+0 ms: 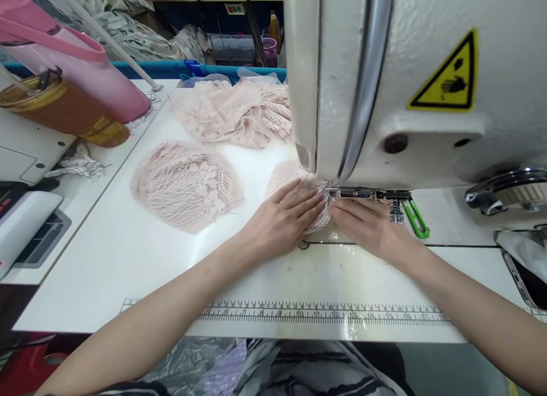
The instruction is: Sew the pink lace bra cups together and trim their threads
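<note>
A pale pink lace piece (318, 222) lies under the presser foot (331, 192) of a white sewing machine (410, 151). My left hand (284, 216) rests flat on this lace, palm down, its fingers stretched toward the needle area. From the other side, my right hand (367, 222) has its fingers pressed together at the lace edge, close to the foot; its thumb is hidden. A second lace piece (188, 185), rounded like a cup, lies left of my left hand. Behind it is a heap of pink lace and mesh (239, 111).
A printed ruler scale (299, 313) runs along the table's front edge. Green thread snips (416, 219) lie right of the foot. A pink bottle (85, 65) and amber cup (64, 102) stand at left. A phone (523, 276) is at the right edge.
</note>
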Tool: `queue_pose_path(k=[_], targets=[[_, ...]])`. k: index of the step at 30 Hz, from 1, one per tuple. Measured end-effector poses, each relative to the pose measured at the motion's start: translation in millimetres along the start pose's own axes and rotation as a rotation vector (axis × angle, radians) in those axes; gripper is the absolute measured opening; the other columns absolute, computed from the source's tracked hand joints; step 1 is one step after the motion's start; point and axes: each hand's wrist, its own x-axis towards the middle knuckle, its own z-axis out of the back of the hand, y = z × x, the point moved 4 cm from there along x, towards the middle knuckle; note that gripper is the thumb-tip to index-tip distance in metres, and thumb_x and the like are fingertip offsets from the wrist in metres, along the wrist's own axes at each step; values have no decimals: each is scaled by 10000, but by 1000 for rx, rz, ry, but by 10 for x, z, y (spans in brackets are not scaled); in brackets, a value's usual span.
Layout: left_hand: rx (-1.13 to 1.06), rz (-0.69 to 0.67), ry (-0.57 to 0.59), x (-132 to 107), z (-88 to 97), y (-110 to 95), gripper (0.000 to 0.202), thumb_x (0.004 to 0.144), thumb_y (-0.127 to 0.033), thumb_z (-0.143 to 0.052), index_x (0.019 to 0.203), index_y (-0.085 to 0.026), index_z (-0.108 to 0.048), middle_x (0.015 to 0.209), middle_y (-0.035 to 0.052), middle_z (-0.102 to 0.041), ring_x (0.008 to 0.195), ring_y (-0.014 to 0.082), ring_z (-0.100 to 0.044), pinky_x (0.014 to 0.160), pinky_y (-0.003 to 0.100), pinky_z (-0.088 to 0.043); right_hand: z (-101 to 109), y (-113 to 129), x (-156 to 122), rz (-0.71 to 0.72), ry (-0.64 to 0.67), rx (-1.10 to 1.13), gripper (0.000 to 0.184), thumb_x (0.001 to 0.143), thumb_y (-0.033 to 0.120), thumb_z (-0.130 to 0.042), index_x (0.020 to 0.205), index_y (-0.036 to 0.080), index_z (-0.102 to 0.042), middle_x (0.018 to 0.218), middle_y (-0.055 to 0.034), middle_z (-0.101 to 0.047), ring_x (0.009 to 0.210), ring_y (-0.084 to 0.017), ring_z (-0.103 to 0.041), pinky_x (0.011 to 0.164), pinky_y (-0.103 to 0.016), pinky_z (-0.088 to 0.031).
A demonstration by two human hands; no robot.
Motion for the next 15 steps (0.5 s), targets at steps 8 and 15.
queue_pose_path(k=[8,15], targets=[[-34,-16,-16,20,-32,-6,403,969,-225,-419,1341,-114,-526,1371,77,-547,1298,219,-506,1160,456,-340,-24,129,3,42,-86,-43,204,883,76,-522,935,221,-655,898,3,-706,904,-128,-592,793,-268,-441],[-71,12,43,18,-46,-7,412,965,-221,-415,1351,-119,-520,1375,80,-542,1310,218,-493,1174,448,-316,-17,134,-9,14,-45,18,217,894,117,-511,934,258,-672,879,5,-703,888,-144,-600,755,-284,-488]])
